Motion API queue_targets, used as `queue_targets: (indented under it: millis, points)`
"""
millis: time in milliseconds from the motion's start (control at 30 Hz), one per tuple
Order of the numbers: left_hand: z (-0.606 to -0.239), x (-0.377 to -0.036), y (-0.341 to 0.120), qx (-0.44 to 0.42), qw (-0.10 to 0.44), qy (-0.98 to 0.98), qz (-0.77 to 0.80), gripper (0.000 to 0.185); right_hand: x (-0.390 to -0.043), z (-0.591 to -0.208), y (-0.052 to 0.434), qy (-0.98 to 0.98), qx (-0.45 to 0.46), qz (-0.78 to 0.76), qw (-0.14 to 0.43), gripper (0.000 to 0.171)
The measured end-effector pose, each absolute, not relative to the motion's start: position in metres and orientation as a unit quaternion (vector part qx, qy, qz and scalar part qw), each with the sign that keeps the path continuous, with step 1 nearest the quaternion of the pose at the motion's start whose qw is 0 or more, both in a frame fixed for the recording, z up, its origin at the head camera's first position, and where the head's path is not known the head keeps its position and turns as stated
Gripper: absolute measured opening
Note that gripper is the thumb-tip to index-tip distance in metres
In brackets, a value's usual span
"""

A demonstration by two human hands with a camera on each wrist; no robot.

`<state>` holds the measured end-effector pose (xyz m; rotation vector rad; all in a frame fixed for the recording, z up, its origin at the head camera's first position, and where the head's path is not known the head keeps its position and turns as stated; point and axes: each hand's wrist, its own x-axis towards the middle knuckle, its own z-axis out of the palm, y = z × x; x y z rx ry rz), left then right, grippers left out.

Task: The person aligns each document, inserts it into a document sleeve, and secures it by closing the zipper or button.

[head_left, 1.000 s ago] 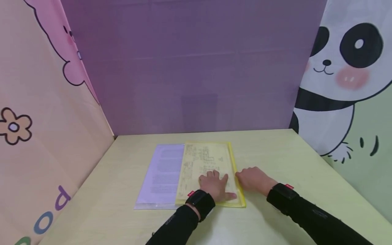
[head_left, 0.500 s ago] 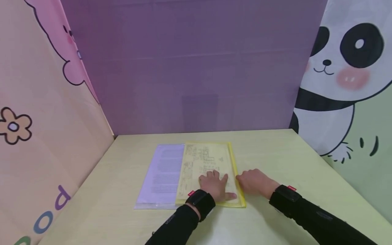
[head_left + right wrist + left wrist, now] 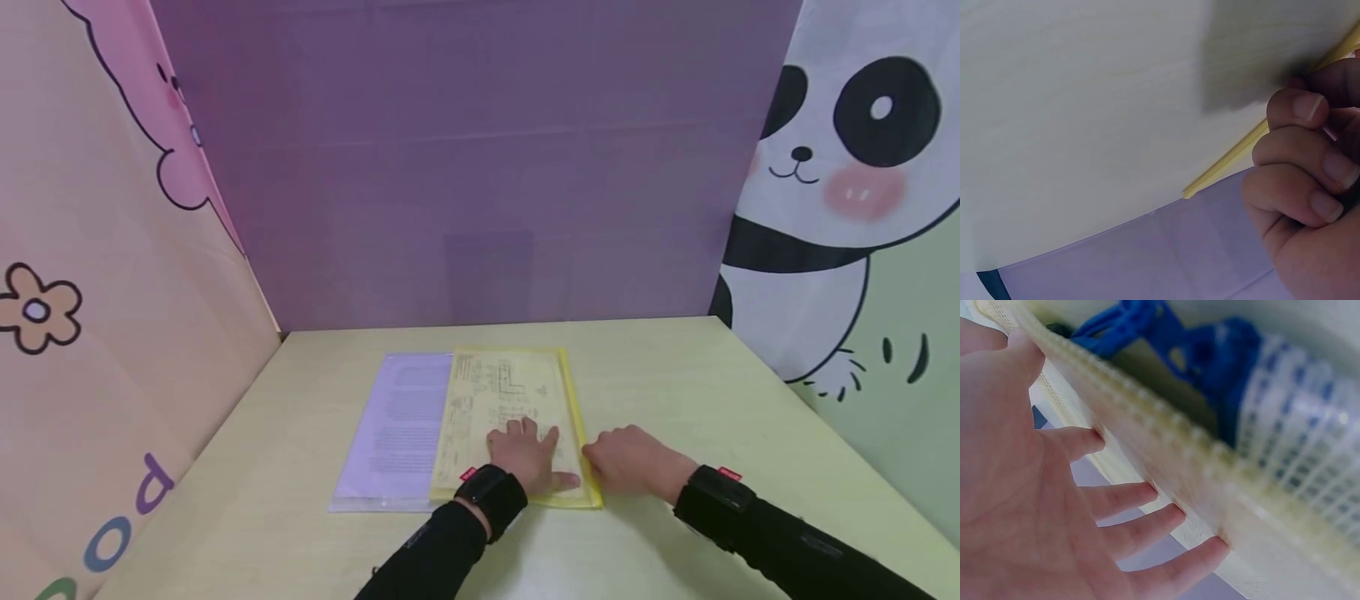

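A translucent yellow report cover with a printed drawing sheet inside lies on the table. It overlaps a purple document sleeve holding a printed page. Spread fingers of my left hand rest on the lower right of the yellow cover. My right hand, fingers curled, pinches the cover's right edge between thumb and index finger. In the right wrist view, the yellow edge strip runs out from under the curled fingers. Left fingertips touch a pale sheet in the left wrist view.
The pale wooden table meets a purple backdrop behind. Printed side panels stand left and right, one with a panda. A blurred blue tangled shape and a white grid-like surface fill the left wrist view's upper right.
My right hand has slid down along the cover's right edge, toward me and slightly right. The left hand, yellow cover and purple sleeve have stayed put.
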<state>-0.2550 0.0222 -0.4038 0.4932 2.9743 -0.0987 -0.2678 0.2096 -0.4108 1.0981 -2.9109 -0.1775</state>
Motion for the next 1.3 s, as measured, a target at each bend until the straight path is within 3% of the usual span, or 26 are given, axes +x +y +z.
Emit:
queue_targets:
  millis: [367,733,1300]
  points:
    - [-0.399,-0.251,0.018,0.171,0.068,0.983,0.0,0.077,-0.267,-0.413,0.21,-0.939,0.343,-0.034,0.001,0.022]
    - [-0.394,-0.258,0.001,0.206,0.142,0.965,0.08,0.073,-0.271,-0.416,0.21,-0.944,0.328,-0.037,0.011,0.023]
    - [-0.398,-0.275,0.003,0.16,0.095,0.981,0.056,0.061,-0.312,-0.421,0.198,-0.951,0.297,-0.081,0.034,0.018]
